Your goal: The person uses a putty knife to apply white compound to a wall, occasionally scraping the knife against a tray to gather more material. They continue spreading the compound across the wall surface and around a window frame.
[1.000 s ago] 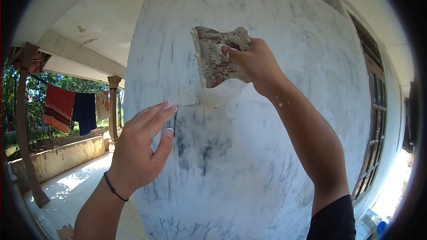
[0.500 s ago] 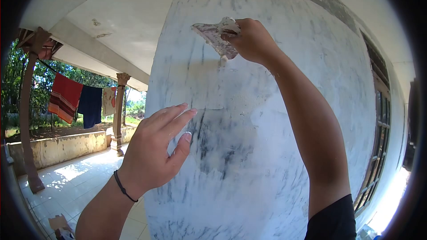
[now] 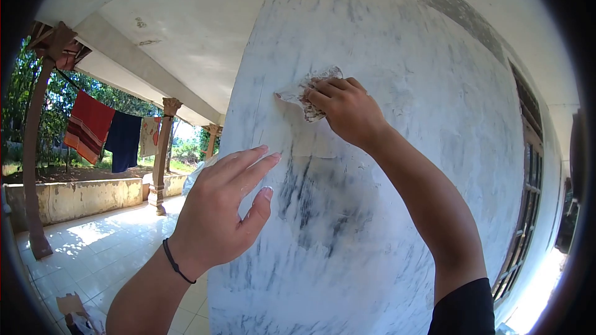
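Observation:
My right hand (image 3: pixel 352 113) is closed round a putty-smeared putty knife (image 3: pixel 292 95), its flat blade against the upper part of the wall (image 3: pixel 428 167). White putty coats the wall in uneven streaks. Below the tool a dark grey patch (image 3: pixel 310 208) shows through the coat. My left hand (image 3: pixel 217 211) is raised at the wall's left edge, empty, with fingers apart and white residue on the fingertips. A thin black band circles the left wrist.
A barred window (image 3: pixel 528 205) lies along the wall's right side. To the left is a tiled porch floor (image 3: pixel 118 251) with a pillar (image 3: pixel 160 161) and a low wall (image 3: pixel 93 198). Cloths (image 3: pixel 90 125) hang on a line. A torn cardboard box (image 3: pixel 73 307) stands at lower left.
My right hand has come down the wall with the putty knife, and the blade now lies flatter against it. My left hand keeps nearly the same pose. The view has shifted slightly.

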Demonstrator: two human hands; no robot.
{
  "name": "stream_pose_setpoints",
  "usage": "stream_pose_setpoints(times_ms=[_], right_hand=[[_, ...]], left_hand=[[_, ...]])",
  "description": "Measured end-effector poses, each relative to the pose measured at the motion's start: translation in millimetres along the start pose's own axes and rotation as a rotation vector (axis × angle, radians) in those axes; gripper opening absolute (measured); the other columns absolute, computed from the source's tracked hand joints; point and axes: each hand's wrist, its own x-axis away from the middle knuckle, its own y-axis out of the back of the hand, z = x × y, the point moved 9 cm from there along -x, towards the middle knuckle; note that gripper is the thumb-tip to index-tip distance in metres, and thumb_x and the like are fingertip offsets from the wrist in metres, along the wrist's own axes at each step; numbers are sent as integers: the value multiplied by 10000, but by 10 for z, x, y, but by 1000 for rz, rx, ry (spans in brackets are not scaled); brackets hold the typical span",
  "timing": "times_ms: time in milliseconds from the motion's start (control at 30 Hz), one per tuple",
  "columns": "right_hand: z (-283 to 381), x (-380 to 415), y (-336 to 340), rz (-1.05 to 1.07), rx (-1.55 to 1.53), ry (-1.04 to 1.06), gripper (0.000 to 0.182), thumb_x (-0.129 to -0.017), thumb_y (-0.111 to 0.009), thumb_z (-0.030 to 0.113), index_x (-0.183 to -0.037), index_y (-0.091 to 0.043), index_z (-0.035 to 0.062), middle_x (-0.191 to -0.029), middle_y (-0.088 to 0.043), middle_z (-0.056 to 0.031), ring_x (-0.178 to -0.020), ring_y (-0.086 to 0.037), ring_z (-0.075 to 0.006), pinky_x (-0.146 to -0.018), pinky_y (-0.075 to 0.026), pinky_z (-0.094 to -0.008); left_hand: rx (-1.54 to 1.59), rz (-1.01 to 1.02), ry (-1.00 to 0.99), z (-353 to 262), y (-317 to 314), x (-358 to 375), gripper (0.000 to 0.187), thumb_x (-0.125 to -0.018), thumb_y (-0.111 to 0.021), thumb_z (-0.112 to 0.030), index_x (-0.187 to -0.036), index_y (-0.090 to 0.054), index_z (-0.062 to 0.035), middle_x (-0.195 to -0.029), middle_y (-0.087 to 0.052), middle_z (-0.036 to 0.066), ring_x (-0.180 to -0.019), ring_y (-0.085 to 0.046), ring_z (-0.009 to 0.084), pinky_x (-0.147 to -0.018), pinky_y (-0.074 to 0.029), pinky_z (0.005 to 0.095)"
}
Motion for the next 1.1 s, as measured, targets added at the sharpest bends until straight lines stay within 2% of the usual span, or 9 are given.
stream_pose_setpoints(times_ms=[200,300,367,500,600,667,800,1000,1100], right_hand=[[-7,79,-159,-12,-42,-89,323,-841,-489,50,-1158,-549,54,-1156,-589,-120,-1165,-498,-259,-1023,-356,-384],[-92,-3,-212,8,-113,-139,428,-774,-571,-2,-1197,-533,56,-1237,-549,-133,-1215,-461,-275,-1024,-376,-362],[-128,-57,-250,43,-182,-151,326,-848,-466,23,-1168,-528,17,-1242,-533,-170,-1195,-475,-298,-1038,-346,-413],[-135,-72,-241,67,-230,-167,330,-841,-464,13,-1166,-525,11,-1236,-534,-179,-1193,-476,-306,-1034,-358,-391],[-127,-30,-220,3,-246,-156,334,-829,-471,4,-1158,-527,9,-1232,-537,-179,-1180,-483,-311,-1027,-363,-379],[-138,-25,-171,-37,-237,-160,436,-742,-587,-39,-1168,-543,46,-1229,-544,-164,-1137,-519,-312,-953,-451,-376],[-210,-24,-255,76,-327,-261,435,-733,-584,-51,-1156,-542,42,-1224,-545,-167,-1087,-547,-334,-916,-475,-388],[-153,24,-179,-40,-331,-201,438,-732,-592,-39,-1159,-531,41,-1216,-547,-176,-1035,-567,-356,-880,-488,-399],[-140,40,-154,-19,-377,-242,257,-777,-497,-34,-1031,-535,-12,-1143,-569,-243,-973,-591,-364,-869,-479,-406]], left_hand=[[44,-48,-5,106,-3,2,341,-824,-511,-73,-1147,-574,16,-1173,-561,213,-1091,-542,337,-946,-412,390],[91,-91,-19,155,-36,-20,331,-827,-531,-112,-1128,-583,18,-1138,-573,225,-1050,-556,358,-916,-429,402],[107,-98,-21,176,-82,-50,329,-830,-531,-110,-1128,-581,21,-1134,-574,227,-1050,-557,357,-913,-432,400],[152,-127,-26,185,-151,-112,326,-841,-528,-118,-1130,-577,25,-1129,-577,225,-1050,-560,351,-914,-432,394],[164,-137,-32,169,-167,-95,326,-847,-526,-120,-1132,-573,30,-1127,-579,222,-1052,-560,347,-916,-433,388],[162,-144,-30,171,-152,-49,327,-848,-526,-119,-1134,-571,32,-1126,-580,220,-1054,-559,346,-917,-434,386],[179,-137,9,223,-178,25,327,-851,-527,-119,-1137,-569,33,-1125,-582,214,-1059,-556,341,-917,-435,383],[138,-115,63,170,-159,38,320,-856,-517,-114,-1134,-569,36,-1121,-584,214,-1052,-562,338,-920,-433,379],[114,-117,96,93,-145,48,316,-858,-513,-111,-1131,-568,41,-1120,-586,217,-1049,-565,336,-921,-433,378]])
